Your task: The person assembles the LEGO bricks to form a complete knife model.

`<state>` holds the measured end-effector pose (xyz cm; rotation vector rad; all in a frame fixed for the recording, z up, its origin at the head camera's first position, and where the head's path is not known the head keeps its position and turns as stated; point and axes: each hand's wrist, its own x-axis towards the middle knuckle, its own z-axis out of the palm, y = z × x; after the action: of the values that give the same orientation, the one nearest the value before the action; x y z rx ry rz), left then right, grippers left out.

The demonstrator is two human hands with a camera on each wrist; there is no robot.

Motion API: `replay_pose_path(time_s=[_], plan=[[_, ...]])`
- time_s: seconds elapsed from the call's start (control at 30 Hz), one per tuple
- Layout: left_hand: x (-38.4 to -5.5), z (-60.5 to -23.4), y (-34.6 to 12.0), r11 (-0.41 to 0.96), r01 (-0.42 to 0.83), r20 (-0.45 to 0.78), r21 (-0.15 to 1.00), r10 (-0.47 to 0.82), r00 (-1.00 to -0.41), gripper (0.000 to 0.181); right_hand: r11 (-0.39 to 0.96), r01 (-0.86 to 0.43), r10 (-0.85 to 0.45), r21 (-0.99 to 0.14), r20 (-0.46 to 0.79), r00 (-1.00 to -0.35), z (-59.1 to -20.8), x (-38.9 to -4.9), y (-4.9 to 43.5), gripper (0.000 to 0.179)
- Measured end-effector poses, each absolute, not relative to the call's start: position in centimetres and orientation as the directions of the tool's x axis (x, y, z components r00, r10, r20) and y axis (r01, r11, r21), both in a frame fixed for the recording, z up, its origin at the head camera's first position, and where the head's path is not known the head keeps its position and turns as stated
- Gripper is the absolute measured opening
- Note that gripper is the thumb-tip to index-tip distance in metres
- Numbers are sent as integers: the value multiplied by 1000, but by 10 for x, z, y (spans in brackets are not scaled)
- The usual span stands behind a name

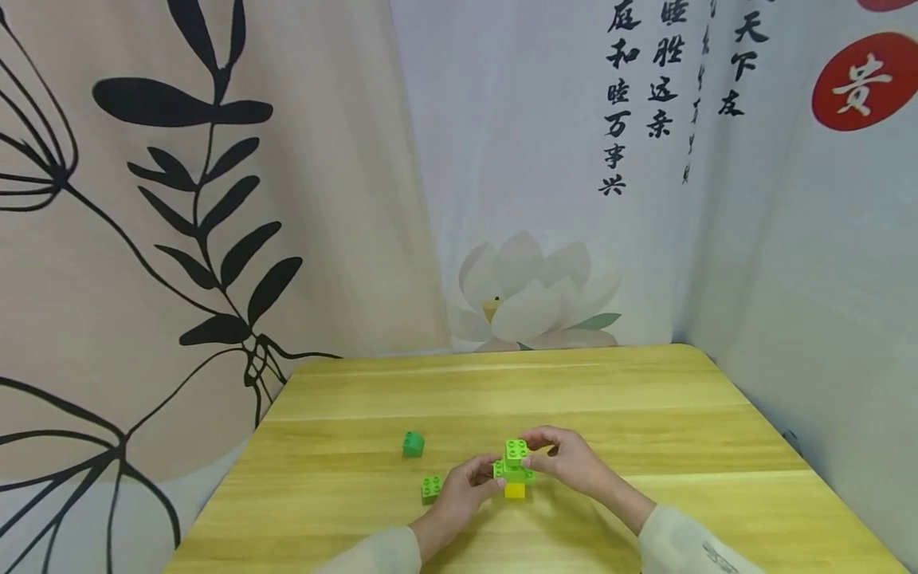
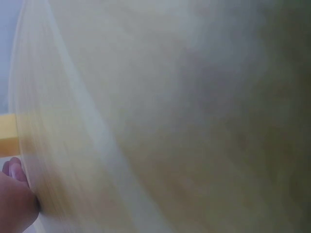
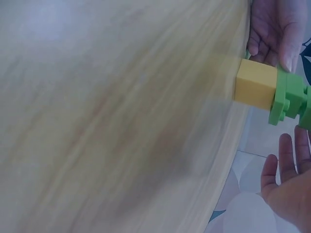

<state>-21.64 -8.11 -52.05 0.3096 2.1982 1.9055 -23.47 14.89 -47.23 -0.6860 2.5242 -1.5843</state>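
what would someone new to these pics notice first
Probably the stack of yellow and bright green studded toy blocks, low in the head view between the person's left hand and right hand. After that, likely the large black leafy plant print filling that view's left side, and the red oval with a white character at its upper right.

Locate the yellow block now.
In the head view, the yellow block sits low, right of centre, on the table beneath the light green blocks, between the left hand and the right hand.
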Motion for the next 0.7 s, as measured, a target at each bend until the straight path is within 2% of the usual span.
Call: replay_pose_path(time_s=[0.5,0.7], plan=[[-217,-516,-81,153,13,-33,988,296,-955,43,401,-381,-430,-833,196,-881,-478,-237,146,31],[-215,-517,-83,141,20,-25,990,315,-949,44,391,-364,-443,-845,174,-879,-476,-235,146,31]])
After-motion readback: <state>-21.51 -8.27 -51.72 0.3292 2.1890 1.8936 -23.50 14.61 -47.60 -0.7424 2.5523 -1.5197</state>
